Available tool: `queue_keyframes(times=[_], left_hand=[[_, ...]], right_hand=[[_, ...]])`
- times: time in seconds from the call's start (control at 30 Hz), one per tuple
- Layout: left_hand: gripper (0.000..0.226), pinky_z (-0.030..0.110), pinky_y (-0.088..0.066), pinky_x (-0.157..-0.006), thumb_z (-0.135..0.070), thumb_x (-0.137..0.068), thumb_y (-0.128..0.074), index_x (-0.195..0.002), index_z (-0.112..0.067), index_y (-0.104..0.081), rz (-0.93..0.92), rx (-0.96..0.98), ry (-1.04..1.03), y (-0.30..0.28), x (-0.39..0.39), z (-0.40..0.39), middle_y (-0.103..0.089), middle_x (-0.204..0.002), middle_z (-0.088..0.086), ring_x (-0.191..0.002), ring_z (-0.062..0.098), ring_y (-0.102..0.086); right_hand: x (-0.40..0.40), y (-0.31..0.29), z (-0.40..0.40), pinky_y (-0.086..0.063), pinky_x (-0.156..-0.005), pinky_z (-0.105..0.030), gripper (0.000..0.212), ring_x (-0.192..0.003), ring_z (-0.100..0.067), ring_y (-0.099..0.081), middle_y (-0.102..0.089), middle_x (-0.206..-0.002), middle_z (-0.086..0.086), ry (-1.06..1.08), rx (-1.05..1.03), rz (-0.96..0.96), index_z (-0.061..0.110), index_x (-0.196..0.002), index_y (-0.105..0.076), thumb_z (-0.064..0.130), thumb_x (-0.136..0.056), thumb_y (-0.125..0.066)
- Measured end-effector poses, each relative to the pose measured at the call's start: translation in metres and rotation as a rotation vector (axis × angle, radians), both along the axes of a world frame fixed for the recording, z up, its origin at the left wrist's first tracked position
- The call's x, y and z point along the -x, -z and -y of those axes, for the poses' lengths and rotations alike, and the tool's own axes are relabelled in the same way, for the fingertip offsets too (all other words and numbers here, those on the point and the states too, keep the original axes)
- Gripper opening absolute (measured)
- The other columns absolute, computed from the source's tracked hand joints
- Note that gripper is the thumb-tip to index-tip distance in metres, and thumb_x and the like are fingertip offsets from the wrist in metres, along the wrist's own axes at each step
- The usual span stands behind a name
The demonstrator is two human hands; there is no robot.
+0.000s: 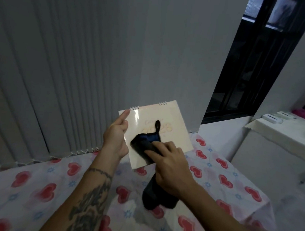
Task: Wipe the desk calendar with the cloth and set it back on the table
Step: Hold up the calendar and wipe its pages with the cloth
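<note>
The desk calendar [172,132], cream with a glossy cover and spiral rings along its top edge, is held up in the air above the table. My left hand [115,138] grips its left edge, index finger stretched up toward the top corner. My right hand [171,168] presses a dark blue-black cloth [146,141] against the calendar's lower front. The cloth's hanging loop lies over the printed cover, and its loose end dangles below my right hand.
The table [36,188] wears a white cloth printed with red hearts. Grey vertical blinds [52,73] hang behind it. A dark window [249,67] is at the upper right. A white side surface [281,130] to the right carries small white boxes and a pink object.
</note>
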State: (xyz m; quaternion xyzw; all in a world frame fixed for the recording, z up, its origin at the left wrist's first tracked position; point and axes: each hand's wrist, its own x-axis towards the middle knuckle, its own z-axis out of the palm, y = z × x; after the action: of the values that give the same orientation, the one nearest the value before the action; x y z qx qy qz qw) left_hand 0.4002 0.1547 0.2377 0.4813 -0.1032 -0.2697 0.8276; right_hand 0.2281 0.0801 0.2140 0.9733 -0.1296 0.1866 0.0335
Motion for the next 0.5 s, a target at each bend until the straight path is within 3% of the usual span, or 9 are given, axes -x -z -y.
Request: queue_keyframes(times=[0.07, 0.17, 0.3, 0.4, 0.5], left_hand=[[0.039, 0.04, -0.043, -0.109, -0.011, -0.103, -0.043, -0.126, -0.03, -0.068, 0.0, 0.008, -0.006, -0.001, -0.005, -0.002, -0.05, -0.147, 0.005, -0.129, 0.016, -0.05], [0.039, 0.04, -0.057, -0.092, -0.009, -0.102, -0.044, -0.117, -0.031, -0.073, 0.005, 0.009, 0.007, -0.003, -0.001, -0.002, -0.059, -0.135, 0.004, -0.119, 0.021, -0.06], [0.04, 0.044, -0.039, -0.114, -0.007, -0.101, -0.044, -0.121, -0.029, -0.071, 0.039, 0.004, 0.024, -0.01, 0.01, 0.007, -0.048, -0.148, 0.005, -0.135, 0.021, -0.045], [0.042, 0.044, -0.041, -0.113, -0.005, -0.101, -0.042, -0.123, -0.027, -0.07, 0.029, 0.02, 0.038, -0.015, 0.015, 0.007, -0.046, -0.149, 0.006, -0.137, 0.023, -0.043], [0.042, 0.04, -0.045, -0.109, -0.004, -0.101, -0.042, -0.114, -0.028, -0.074, 0.044, 0.033, 0.045, -0.02, 0.02, 0.005, -0.051, -0.145, 0.004, -0.134, 0.021, -0.047]], right_hand=[[0.002, -0.007, 0.015, -0.044, -0.074, -0.042, 0.055, -0.102, -0.03, -0.049, -0.054, -0.134, -0.002, 0.101, -0.027, 0.033, 0.024, -0.129, -0.059, 0.021, -0.077, -0.038], [-0.001, -0.014, 0.019, -0.042, -0.074, -0.04, 0.052, -0.103, -0.03, -0.047, -0.053, -0.135, -0.004, 0.192, -0.038, 0.096, 0.023, -0.133, -0.055, 0.018, -0.081, -0.049], [-0.01, -0.017, -0.006, -0.046, -0.073, -0.042, 0.058, -0.099, -0.031, -0.049, -0.053, -0.133, -0.007, 0.044, -0.016, 0.075, 0.027, -0.138, -0.047, 0.027, -0.08, -0.045], [-0.014, -0.02, -0.008, -0.046, -0.077, -0.044, 0.069, -0.104, -0.031, -0.047, -0.045, -0.141, -0.009, 0.042, -0.022, 0.059, 0.031, -0.15, -0.026, 0.031, -0.084, -0.047], [-0.017, -0.02, -0.01, -0.044, -0.081, -0.043, 0.066, -0.109, -0.032, -0.043, -0.029, -0.155, -0.01, 0.114, 0.016, 0.069, 0.028, -0.15, -0.029, 0.033, -0.087, -0.049]])
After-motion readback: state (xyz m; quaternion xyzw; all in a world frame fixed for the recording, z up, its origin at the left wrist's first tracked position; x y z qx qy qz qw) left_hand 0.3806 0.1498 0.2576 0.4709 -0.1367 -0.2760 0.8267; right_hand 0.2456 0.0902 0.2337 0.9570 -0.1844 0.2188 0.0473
